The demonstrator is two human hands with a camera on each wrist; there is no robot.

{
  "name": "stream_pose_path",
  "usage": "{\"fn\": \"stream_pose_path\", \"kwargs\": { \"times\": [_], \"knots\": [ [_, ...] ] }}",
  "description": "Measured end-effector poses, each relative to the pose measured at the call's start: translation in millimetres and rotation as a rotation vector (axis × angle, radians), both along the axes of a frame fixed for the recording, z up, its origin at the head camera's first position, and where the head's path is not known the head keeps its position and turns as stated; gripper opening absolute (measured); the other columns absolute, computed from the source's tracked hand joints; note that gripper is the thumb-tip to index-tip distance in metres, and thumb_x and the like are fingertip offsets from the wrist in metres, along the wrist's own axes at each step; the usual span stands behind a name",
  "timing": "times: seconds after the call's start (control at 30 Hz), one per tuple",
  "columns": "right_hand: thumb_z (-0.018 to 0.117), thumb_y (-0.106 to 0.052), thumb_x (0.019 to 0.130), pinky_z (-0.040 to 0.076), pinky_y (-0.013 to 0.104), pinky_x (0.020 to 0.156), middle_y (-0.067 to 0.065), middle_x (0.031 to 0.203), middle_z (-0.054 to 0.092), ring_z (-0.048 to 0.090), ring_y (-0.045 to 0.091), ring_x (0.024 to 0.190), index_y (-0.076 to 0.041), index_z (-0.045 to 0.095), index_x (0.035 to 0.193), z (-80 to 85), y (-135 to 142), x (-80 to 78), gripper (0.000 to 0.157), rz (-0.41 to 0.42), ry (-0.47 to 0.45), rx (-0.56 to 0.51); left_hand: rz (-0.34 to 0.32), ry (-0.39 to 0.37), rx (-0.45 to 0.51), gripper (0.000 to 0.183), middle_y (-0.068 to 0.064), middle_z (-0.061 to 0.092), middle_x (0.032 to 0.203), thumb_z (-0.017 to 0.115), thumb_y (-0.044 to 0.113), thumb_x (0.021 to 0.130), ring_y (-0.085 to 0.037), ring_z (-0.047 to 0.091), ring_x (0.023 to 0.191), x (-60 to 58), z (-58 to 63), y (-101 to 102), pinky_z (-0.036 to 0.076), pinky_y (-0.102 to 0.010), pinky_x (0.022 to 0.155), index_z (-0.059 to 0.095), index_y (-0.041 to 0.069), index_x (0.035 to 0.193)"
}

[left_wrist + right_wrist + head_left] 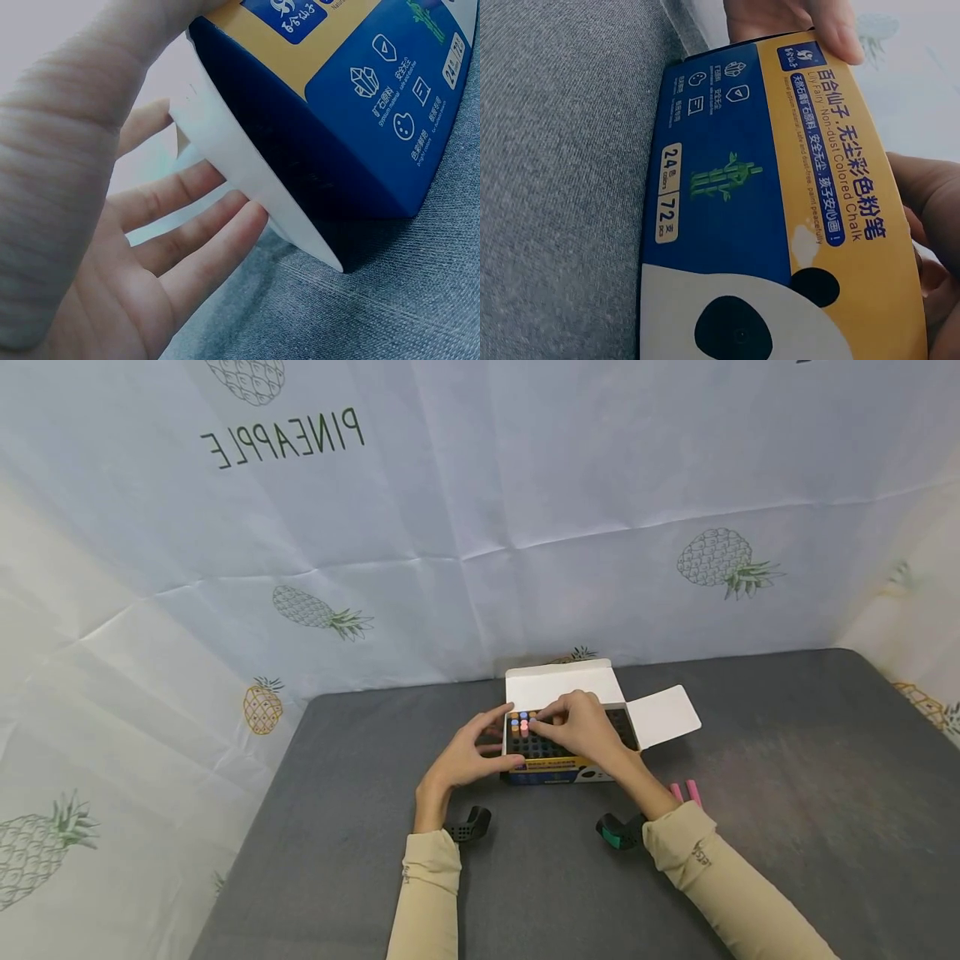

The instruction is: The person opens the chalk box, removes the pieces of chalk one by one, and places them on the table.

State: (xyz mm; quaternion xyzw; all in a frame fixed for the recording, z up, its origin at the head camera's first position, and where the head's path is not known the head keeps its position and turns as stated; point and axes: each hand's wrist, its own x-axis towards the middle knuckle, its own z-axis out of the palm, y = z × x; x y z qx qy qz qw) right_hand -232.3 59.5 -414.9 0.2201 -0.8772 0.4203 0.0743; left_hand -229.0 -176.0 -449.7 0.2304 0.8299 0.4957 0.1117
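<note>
An open box of colored chalk (551, 768) stands on the table, blue and yellow with a panda and bamboo print (724, 178) on its front. My left hand (468, 756) grips the box's left end, thumb on the front edge and fingers spread by the white side flap (240, 165). Over the box, my right hand (587, 727) pinches a chalk stick near its left rows; the fingers mostly hide that stick. Pink chalk (524, 728) and several orange and blue sticks stand upright in the holes at the left. Dark holes fill the box's front.
Two pink chalk sticks (693, 792) lie on the grey table (360, 860) beside my right forearm. The box's white lid (562, 683) stands folded back, and a white flap (665, 716) sticks out right. A pineapple-print curtain (465, 510) hangs behind.
</note>
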Motion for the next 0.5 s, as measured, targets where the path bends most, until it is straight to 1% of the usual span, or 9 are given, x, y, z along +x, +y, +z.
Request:
{"fn": "stream_pose_path", "kwargs": {
  "times": [0.17,0.27,0.37,0.5],
  "knots": [
    [0.078,-0.011,0.090,0.038,0.021,0.050,0.006,0.064,0.065,0.045,0.008,0.049,-0.001,0.083,0.093,0.2,-0.4,0.5,0.012,0.013,0.038,-0.012,-0.006,-0.002,0.003,0.083,-0.013,0.045,0.152,0.079,0.038,0.090,-0.029,0.053,0.128,0.3,-0.1,-0.3,0.055,-0.042,0.108,0.036,0.026,0.160],
    [0.078,-0.009,0.089,0.039,0.022,0.051,0.004,0.061,0.062,0.044,0.007,0.050,-0.002,0.083,0.093,0.2,-0.2,0.7,0.009,0.012,0.078,-0.033,-0.007,-0.006,0.002,0.083,-0.013,0.044,0.152,0.079,0.040,0.090,-0.029,0.053,0.129,0.2,-0.1,-0.6,0.055,-0.042,0.108,0.036,0.026,0.160],
    [0.078,-0.008,0.089,0.038,0.022,0.052,0.003,0.061,0.059,0.043,0.006,0.052,-0.003,0.083,0.092,0.8,-0.9,-0.8,0.008,0.000,0.111,-0.078,-0.004,-0.004,0.001,0.083,-0.012,0.043,0.154,0.079,0.039,0.090,-0.029,0.053,0.129,-0.2,0.1,-0.6,0.056,-0.042,0.108,0.036,0.027,0.160],
    [0.078,-0.009,0.089,0.036,0.021,0.051,0.005,0.062,0.059,0.043,0.006,0.052,-0.001,0.082,0.097,2.6,-3.0,-3.7,0.012,-0.017,0.110,-0.121,-0.002,-0.003,0.002,0.082,-0.012,0.043,0.154,0.079,0.038,0.091,-0.029,0.053,0.128,-0.8,0.1,-0.5,0.056,-0.043,0.108,0.037,0.027,0.160]
  ]
}}
